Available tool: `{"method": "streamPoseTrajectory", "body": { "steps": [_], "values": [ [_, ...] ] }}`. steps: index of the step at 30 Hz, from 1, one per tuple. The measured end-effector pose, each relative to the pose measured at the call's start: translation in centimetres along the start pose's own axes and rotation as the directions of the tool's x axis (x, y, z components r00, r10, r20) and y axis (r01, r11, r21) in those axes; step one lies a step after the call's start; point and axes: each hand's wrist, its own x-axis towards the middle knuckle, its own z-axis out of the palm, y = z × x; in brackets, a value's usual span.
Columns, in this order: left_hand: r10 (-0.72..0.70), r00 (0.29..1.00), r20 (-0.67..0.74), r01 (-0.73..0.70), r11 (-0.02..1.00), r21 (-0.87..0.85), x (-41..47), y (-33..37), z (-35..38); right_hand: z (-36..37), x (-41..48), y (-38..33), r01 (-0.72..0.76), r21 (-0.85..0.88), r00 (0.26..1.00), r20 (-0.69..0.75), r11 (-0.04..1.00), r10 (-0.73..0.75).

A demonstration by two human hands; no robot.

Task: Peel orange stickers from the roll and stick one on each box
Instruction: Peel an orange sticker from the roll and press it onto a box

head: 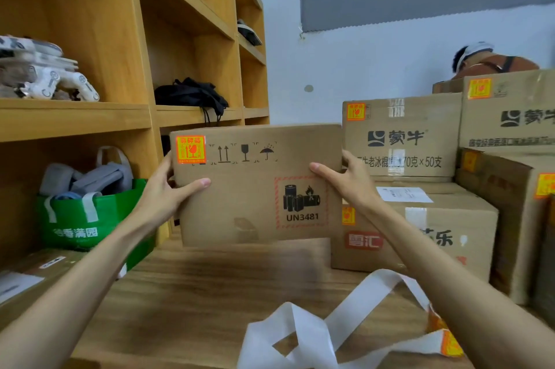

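Filling the left side, a wooden shelf [129, 116] is holding a green bag [78, 218] in a lower bay. Stacked boxes [420, 140] are sitting at the right, with orange labels showing near the corners of their faces. A wooden table [195, 293] is running across the foreground. Over its far part a box [252, 197] is being held upright, printed face toward the camera; whether its lower edge is touching the table I cannot tell. A white strip [300, 335] of backing paper is lying in loose loops on the near table, and a few unpeeled stickers [450, 344] are sitting at its right end, just beside the right forearm.

The left hand [168, 188] is gripping the box's left edge, its thumb lying straight across the front and its other fingers going behind the cardboard, out of sight. The right hand [348, 182] is gripping the right edge likewise, its thumb pressing flat on the front just above the battery mark and its fingers curling round the edge with the tips hidden. One orange sticker [190, 149] is sitting in the box's top left corner, just beside the printed arrows.
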Motion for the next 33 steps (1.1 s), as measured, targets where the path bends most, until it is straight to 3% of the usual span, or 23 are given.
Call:
{"method": "streamPoseTrajectory", "body": {
  "steps": [8,17,33],
  "values": [
    [0.156,0.988,0.011,-0.156,0.988,0.002,4.2,6.6,2.2,-4.9,0.9,-1.3,-0.045,0.057,0.997,-0.062,0.997,0.049],
    [0.203,0.979,-0.019,-0.204,0.979,-0.016,6.0,9.9,4.1,-8.8,2.2,-3.7,0.002,0.035,0.991,-0.131,0.999,0.003],
    [0.209,0.977,0.048,-0.181,0.924,-0.337,4.9,12.1,23.3,-25.7,0.0,-3.2,-0.086,-0.086,0.975,-0.214,0.993,0.066]
  ]
}}
